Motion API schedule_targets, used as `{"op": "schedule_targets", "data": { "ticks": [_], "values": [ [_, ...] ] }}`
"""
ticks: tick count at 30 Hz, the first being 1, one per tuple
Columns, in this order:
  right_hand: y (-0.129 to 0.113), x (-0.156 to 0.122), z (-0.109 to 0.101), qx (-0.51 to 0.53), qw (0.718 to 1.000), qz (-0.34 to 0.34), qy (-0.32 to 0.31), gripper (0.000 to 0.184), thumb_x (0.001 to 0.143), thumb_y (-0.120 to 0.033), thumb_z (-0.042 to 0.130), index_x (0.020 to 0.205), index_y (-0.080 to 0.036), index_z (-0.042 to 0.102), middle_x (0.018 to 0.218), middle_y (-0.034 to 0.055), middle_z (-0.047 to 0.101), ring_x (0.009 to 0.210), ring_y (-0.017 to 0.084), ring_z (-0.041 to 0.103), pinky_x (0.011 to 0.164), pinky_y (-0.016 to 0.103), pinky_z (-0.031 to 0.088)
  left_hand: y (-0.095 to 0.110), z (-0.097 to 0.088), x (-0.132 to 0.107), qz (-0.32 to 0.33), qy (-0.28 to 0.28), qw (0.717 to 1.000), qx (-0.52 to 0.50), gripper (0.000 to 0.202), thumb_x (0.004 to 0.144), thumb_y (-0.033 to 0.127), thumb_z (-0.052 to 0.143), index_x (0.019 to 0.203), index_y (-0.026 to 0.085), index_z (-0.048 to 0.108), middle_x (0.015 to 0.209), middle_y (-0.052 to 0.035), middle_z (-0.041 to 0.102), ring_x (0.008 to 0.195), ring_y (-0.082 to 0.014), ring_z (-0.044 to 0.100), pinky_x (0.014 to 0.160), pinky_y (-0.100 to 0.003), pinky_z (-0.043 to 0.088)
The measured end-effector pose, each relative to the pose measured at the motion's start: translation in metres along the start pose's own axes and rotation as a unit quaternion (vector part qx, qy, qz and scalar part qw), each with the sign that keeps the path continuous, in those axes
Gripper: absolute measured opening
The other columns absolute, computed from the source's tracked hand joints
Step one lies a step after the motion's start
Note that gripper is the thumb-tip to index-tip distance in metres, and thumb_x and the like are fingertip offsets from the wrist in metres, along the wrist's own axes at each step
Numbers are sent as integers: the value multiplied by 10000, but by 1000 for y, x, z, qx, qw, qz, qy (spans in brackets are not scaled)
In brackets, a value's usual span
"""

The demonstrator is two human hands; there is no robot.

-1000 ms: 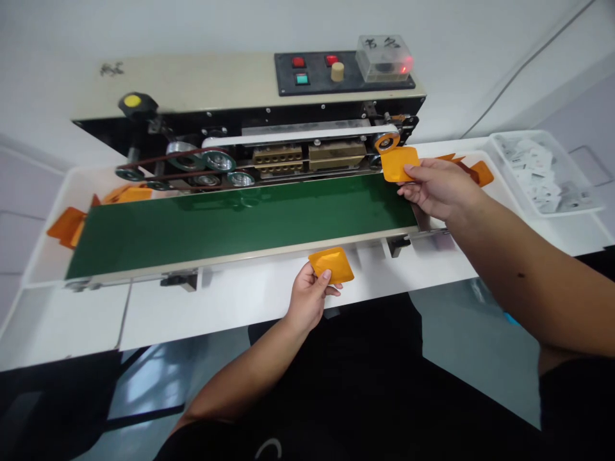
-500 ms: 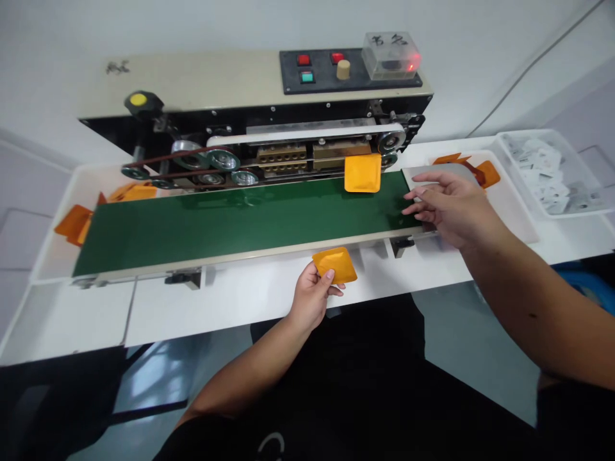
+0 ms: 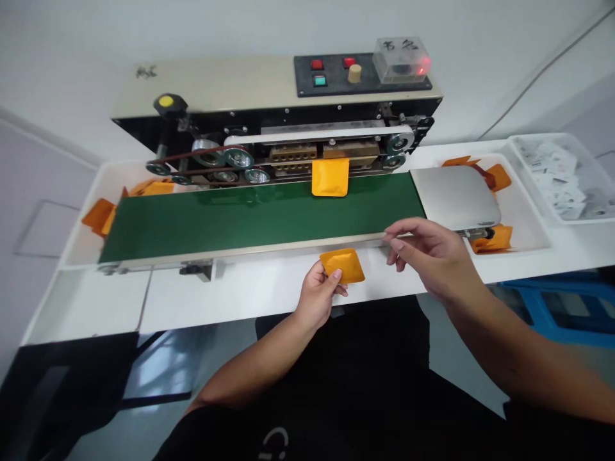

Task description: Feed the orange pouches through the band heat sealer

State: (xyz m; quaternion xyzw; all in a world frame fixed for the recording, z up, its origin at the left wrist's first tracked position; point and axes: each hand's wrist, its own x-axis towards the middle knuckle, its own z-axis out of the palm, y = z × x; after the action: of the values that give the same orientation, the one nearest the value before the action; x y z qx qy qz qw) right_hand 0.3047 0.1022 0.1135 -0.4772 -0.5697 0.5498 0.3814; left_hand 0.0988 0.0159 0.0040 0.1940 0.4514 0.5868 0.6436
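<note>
My left hand [image 3: 319,294] pinches a small orange pouch [image 3: 344,264] between thumb and fingers, just in front of the sealing machine [image 3: 211,80]. To its right, my right hand [image 3: 427,253] hovers at the front edge of the green conveyor belt [image 3: 211,224]. Its fingers are apart and slightly bent, with nothing in them. A second orange pouch [image 3: 330,178] hangs with its top edge in the machine's sealing strip, its lower part over the belt.
Orange pouches lie in a white bin [image 3: 79,240] at the left and another bin [image 3: 533,224] at the right, partly under a metal plate [image 3: 456,195]. A clear tray [image 3: 596,160] holds small white packets. A blue stool [image 3: 552,307] stands below the table.
The pouch in the machine has travelled left along the belt. My right hand has come down and left from the metal plate toward my left hand. The view has shifted slightly.
</note>
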Motion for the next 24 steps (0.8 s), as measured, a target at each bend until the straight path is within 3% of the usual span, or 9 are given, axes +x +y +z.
{"op": "schedule_targets", "data": {
  "ticks": [5,12,16,19,24],
  "values": [
    [9,-27,18,6,999,15,-32,227,950,-425,840,1049,-226,795,1024,66,763,679,133,671,529,247,546,-1,-4,-3,13,8,1000,9,556,778,585,963,1038,170,701,778,13,680,606,-96,576,539,-215,487],
    [54,-53,40,9,996,92,-8,345,911,-465,849,1145,-232,752,1101,64,746,713,135,642,578,253,522,-5,-8,-9,10,-7,1000,10,547,783,594,952,989,171,673,736,28,647,599,-98,566,556,-225,481],
    [75,-61,50,-37,994,97,-44,342,915,-467,831,1143,-223,757,1093,64,761,785,166,656,689,292,538,-9,-8,-13,12,-25,1000,14,538,783,578,958,983,166,676,772,19,657,627,-93,572,570,-218,478],
    [80,-65,51,-62,993,93,-50,277,964,-479,768,1045,-214,772,989,54,768,814,188,667,769,322,535,-12,-7,-15,11,-27,999,18,521,795,563,953,998,161,692,801,14,662,643,-90,575,575,-214,473],
    [76,-66,49,-98,991,89,-24,281,952,-492,752,933,-212,764,882,40,744,760,194,645,733,326,507,-15,-7,-16,9,-24,1000,17,514,796,548,956,1022,161,704,787,20,650,644,-92,575,582,-218,477]
  ]
}}
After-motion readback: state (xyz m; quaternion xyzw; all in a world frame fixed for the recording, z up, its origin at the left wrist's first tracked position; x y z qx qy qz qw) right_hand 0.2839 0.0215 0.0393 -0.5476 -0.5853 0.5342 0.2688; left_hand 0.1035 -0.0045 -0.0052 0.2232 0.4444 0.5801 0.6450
